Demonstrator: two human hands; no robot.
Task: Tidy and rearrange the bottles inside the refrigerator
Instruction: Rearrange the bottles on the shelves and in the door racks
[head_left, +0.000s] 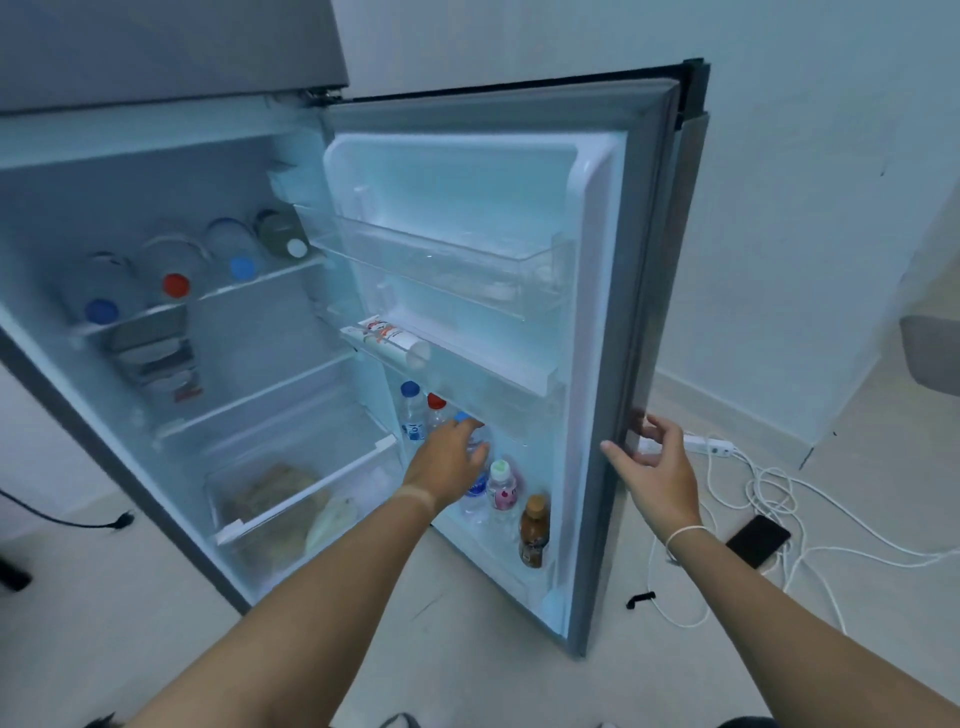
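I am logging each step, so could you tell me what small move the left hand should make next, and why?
Probably lift the blue-capped bottle out of the bottom door rack: the left hand already wraps it, while the right hand steadies the door's edge.

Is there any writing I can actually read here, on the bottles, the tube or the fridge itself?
None can be read.
Blue-capped bottle in the lowest door bin: blue marks on its label, too blurred.
Pink-labelled bottle: print too small.
Brown bottle: dark label, illegible.
Bottle under the left hand: blue label mostly hidden.
White tube in the middle door bin: orange print, blurred.
Bottles lying on the top shelf: only caps show.
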